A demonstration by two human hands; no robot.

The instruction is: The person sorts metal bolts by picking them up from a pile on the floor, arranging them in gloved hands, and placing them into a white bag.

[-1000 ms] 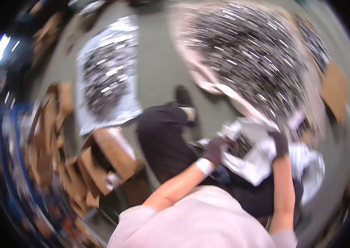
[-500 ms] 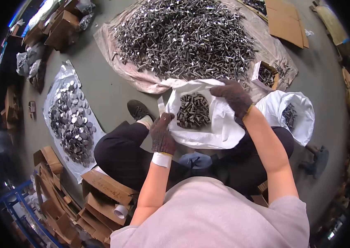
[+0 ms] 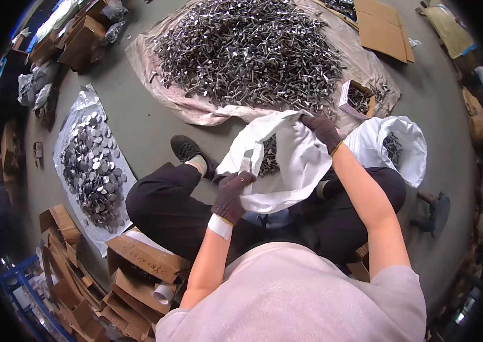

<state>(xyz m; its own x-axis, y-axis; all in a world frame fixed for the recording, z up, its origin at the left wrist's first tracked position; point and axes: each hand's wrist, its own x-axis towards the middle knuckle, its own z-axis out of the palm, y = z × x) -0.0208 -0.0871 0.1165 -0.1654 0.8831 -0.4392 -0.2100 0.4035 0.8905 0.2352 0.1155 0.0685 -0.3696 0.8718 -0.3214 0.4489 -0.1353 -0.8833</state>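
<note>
Between my legs a white woven sack [image 3: 305, 161] stands with its mouth toward me. Short dark metal pieces [image 3: 268, 155] lie inside, partly hidden by the folded rim. My left hand [image 3: 232, 196], in a dark knitted glove, is closed on the sack's near left rim, beside a pale strip [image 3: 246, 161]. Gloved in the same way, my right hand [image 3: 322, 132] grips the far right edge of the sack. Beyond the sack, a large heap of metal pins [image 3: 247, 51] covers a pinkish cloth [image 3: 196, 109].
Left of me, round metal discs [image 3: 94, 171] lie on a plastic sheet [image 3: 84, 102]. A second white sack [image 3: 415, 151] and a small box of pins [image 3: 355, 101] are at right, near a dark stool [image 3: 436, 215]. Cardboard boxes [image 3: 144, 256] crowd my left side.
The sack's mouth has tilted and narrowed, covering more of the metal pieces. My left hand has shifted slightly right with the rim; my right hand has drawn its edge a little left.
</note>
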